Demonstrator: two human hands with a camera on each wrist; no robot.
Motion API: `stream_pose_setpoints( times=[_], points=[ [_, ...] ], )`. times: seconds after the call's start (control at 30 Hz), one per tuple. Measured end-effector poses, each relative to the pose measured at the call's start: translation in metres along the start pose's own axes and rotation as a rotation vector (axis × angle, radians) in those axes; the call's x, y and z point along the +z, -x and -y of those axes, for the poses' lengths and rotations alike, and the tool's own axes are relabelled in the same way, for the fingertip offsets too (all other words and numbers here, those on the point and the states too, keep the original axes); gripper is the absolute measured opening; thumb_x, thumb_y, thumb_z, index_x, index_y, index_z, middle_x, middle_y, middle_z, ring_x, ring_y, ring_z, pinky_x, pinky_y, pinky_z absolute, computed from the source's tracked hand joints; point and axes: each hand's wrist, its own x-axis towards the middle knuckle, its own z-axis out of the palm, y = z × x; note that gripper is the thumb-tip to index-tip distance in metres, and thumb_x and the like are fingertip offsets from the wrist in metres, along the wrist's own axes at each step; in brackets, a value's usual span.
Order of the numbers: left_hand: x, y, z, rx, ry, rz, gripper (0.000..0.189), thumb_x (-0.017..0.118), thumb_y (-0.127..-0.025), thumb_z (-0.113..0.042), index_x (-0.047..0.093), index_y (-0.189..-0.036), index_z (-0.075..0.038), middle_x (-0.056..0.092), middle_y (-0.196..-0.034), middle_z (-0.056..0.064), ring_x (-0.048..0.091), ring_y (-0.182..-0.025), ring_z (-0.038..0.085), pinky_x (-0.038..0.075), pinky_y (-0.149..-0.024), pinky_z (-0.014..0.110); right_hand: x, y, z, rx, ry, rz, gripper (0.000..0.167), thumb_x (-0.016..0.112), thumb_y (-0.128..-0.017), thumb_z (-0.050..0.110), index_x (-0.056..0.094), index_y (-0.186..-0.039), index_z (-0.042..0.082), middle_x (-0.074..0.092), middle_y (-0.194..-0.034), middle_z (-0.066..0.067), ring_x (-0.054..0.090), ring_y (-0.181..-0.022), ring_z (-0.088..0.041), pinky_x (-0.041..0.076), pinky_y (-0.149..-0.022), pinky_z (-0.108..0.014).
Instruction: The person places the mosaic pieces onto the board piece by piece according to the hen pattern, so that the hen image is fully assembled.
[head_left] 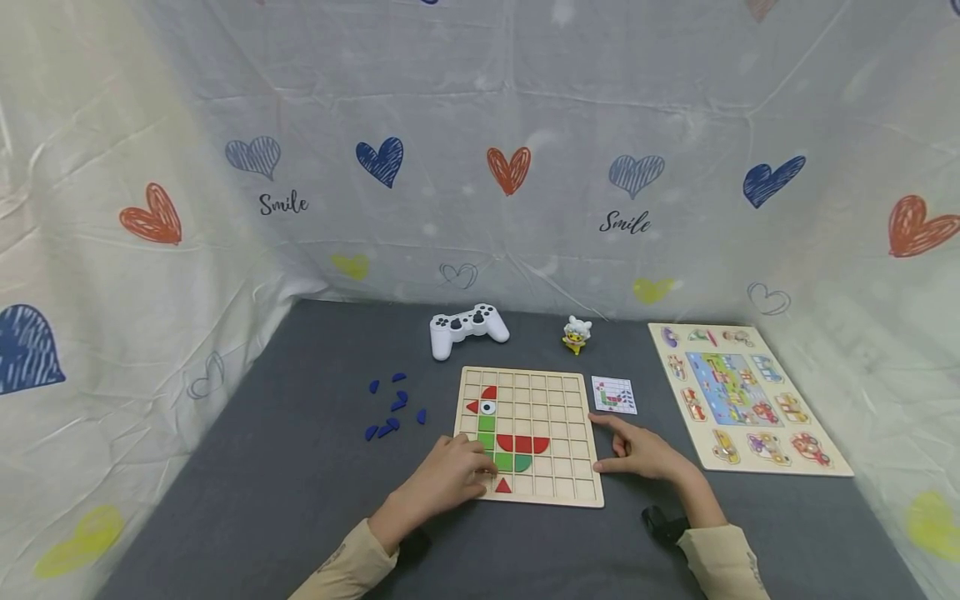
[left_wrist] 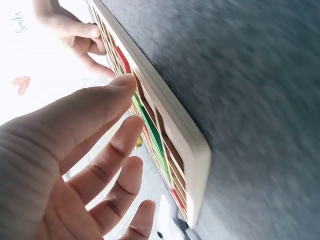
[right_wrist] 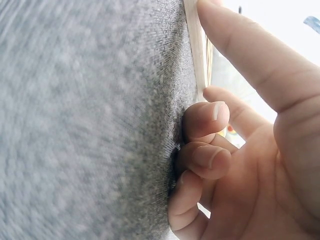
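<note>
A wooden grid board (head_left: 566,450) lies on the table, bearing red, green and dark green pieces and a round eye piece (head_left: 487,407) that make a bird-like figure. My left hand (head_left: 448,472) is over the board's lower left, its fingers loosely bent. In the left wrist view, its thumb (left_wrist: 117,90) is at the board's near edge, close to a dark green piece (left_wrist: 151,125) and a red triangle (left_wrist: 123,60); the index fingertip is hidden. With thumb and index finger spread apart, my right hand (head_left: 641,450) touches the board's right edge; its other fingers (right_wrist: 202,155) curl against the cloth.
Several blue pieces (head_left: 393,407) lie scattered left of the board. Behind it are a white game controller (head_left: 468,327) and a small figurine (head_left: 576,333). A pattern card (head_left: 613,394) lies beside the board's upper right, and a picture puzzle board (head_left: 742,396) farther right.
</note>
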Motion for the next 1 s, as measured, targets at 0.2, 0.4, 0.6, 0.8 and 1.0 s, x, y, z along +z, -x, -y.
stream_pose_setpoints(
  times=[0.2, 0.4, 0.6, 0.8, 1.0],
  points=[
    [-0.005, 0.009, 0.013, -0.055, 0.027, -0.014, 0.018, 0.074, -0.076, -0.023, 0.072, -0.093, -0.027, 0.061, -0.087, -0.012, 0.045, -0.078, 0.007, 0.037, -0.076, 0.035, 0.000, 0.000, -0.001, 0.000, -0.005, 0.003, 0.077, 0.074, -0.076, 0.038, 0.040, -0.140, 0.013, 0.043, -0.066, 0.003, 0.034, -0.052, -0.005, 0.028, -0.051, -0.021],
    [-0.010, 0.021, 0.034, -0.110, 0.025, -0.073, 0.019, 0.078, -0.073, -0.023, 0.072, -0.092, -0.024, 0.061, -0.088, -0.011, 0.045, -0.078, 0.009, 0.038, -0.076, 0.038, 0.001, 0.000, -0.001, -0.001, -0.008, 0.001, 0.077, 0.074, -0.076, 0.038, 0.040, -0.140, 0.014, 0.043, -0.066, 0.003, 0.035, -0.053, -0.005, 0.028, -0.050, -0.021],
    [-0.015, 0.036, 0.055, -0.206, -0.021, -0.139, 0.021, 0.081, -0.069, -0.024, 0.072, -0.089, -0.025, 0.061, -0.089, -0.010, 0.049, -0.082, 0.011, 0.039, -0.076, 0.039, 0.001, 0.000, -0.001, -0.002, -0.010, -0.001, 0.077, 0.075, -0.076, 0.038, 0.040, -0.140, 0.014, 0.042, -0.066, 0.003, 0.034, -0.053, -0.005, 0.028, -0.050, -0.021],
    [-0.025, 0.053, 0.076, -0.298, -0.074, -0.174, 0.022, 0.081, -0.069, -0.022, 0.070, -0.087, -0.025, 0.060, -0.091, -0.008, 0.050, -0.082, 0.015, 0.041, -0.075, 0.043, 0.001, -0.001, -0.001, 0.000, -0.009, -0.003, 0.077, 0.074, -0.076, 0.039, 0.040, -0.140, 0.013, 0.042, -0.066, 0.003, 0.034, -0.053, -0.005, 0.028, -0.050, -0.021],
    [-0.030, 0.068, 0.096, -0.326, -0.074, -0.213, 0.023, 0.081, -0.070, -0.022, 0.070, -0.090, -0.023, 0.060, -0.095, -0.006, 0.049, -0.083, 0.017, 0.038, -0.072, 0.041, 0.001, -0.001, -0.001, -0.001, -0.004, -0.006, 0.078, 0.074, -0.076, 0.038, 0.040, -0.140, 0.013, 0.041, -0.064, 0.004, 0.033, -0.052, -0.005, 0.028, -0.050, -0.021]
  ],
)
